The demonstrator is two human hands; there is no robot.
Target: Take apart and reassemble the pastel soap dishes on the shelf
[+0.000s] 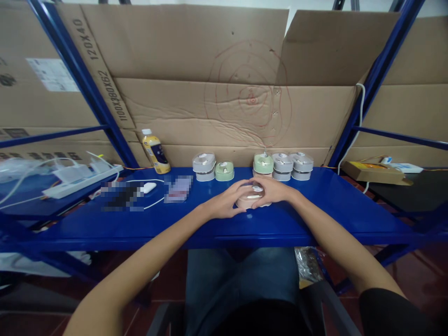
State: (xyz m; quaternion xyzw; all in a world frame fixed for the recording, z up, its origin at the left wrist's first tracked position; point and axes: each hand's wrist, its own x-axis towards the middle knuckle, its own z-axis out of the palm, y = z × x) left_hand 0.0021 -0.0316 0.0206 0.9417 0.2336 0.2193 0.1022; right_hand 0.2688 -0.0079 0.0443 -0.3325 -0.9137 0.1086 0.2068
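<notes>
The container (249, 199) you cupped was pale pink, your sleeve (388, 312) black, the shelf (336, 219) blue; red concentric rings (252, 100) marked the brown cardboard (168, 44).

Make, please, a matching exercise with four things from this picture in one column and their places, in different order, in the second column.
Column 1
1. yellow bottle
2. pink container
3. white power strip
4. small cardboard box

Column 2
A. at the far right, on a dark surface
B. between the left hand and the right hand
C. at the far left of the picture
D. at the back of the blue table, towards its left side

Right pairs: 1-D, 2-B, 3-C, 4-A
</notes>
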